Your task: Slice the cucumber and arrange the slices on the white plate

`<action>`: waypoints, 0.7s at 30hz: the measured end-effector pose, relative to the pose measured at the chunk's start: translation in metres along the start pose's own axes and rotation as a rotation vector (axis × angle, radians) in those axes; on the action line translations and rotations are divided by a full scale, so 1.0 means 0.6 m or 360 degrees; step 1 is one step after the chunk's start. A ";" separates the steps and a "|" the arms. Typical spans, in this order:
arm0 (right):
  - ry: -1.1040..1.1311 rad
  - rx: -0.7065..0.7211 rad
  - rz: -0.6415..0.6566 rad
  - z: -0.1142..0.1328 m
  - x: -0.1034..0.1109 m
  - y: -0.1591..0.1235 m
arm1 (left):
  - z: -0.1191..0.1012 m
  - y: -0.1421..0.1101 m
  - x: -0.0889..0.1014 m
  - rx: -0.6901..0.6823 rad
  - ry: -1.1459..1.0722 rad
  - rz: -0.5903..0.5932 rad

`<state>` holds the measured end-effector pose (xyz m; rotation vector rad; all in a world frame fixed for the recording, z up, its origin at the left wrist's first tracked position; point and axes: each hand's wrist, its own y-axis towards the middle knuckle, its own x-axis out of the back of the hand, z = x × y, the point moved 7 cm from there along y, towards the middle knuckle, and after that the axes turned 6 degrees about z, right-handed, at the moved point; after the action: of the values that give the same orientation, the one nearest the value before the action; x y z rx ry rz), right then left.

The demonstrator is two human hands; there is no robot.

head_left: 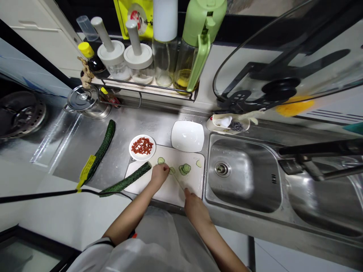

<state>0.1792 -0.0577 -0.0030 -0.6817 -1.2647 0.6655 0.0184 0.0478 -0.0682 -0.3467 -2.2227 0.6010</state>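
Note:
On a white cutting board [170, 190] lies a long dark green cucumber [126, 182], its cut end toward the middle. My left hand [159, 174] is closed over that end and presses it to the board. My right hand [193, 204] grips a knife [178, 180] whose thin blade runs up to the cucumber's cut face. Several round cucumber slices [185, 169] lie on the board to the right of the blade, one more slice [161, 160] sits near the board's far edge.
A second whole cucumber [100, 151] with a yellow tag lies to the left. A small plate of red pieces [142, 147] and a white square dish [187, 136] stand behind the board. The steel sink [241, 173] is right; bottles on a rack [147, 85] behind.

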 end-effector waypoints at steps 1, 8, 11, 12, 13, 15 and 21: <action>0.0019 0.0004 0.0007 0.001 0.000 0.002 | 0.000 0.000 0.000 0.0004 0.0002 0.0005; 0.0081 -0.0038 0.0074 -0.001 0.000 -0.003 | -0.005 -0.002 0.004 -0.0001 0.0015 0.0019; 0.0074 -0.0076 0.0135 -0.016 -0.014 -0.017 | -0.008 -0.007 0.004 -0.0006 0.0024 0.0029; 0.0078 -0.0086 0.0155 -0.022 -0.020 -0.023 | -0.010 -0.009 0.005 -0.0009 0.0032 0.0034; 0.0087 -0.0096 0.0176 -0.027 -0.026 -0.028 | -0.011 -0.011 0.006 -0.0012 0.0046 0.0040; 0.0119 -0.0112 0.0206 -0.038 -0.037 -0.035 | -0.016 -0.015 0.010 -0.0030 0.0090 0.0038; 0.0198 -0.0117 0.0213 -0.047 -0.050 -0.040 | -0.034 -0.022 0.065 -0.0046 0.0330 -0.0190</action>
<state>0.2034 -0.0987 -0.0077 -0.8610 -1.1401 0.6779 0.0080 0.0596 -0.0252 -0.2754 -2.0380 0.4485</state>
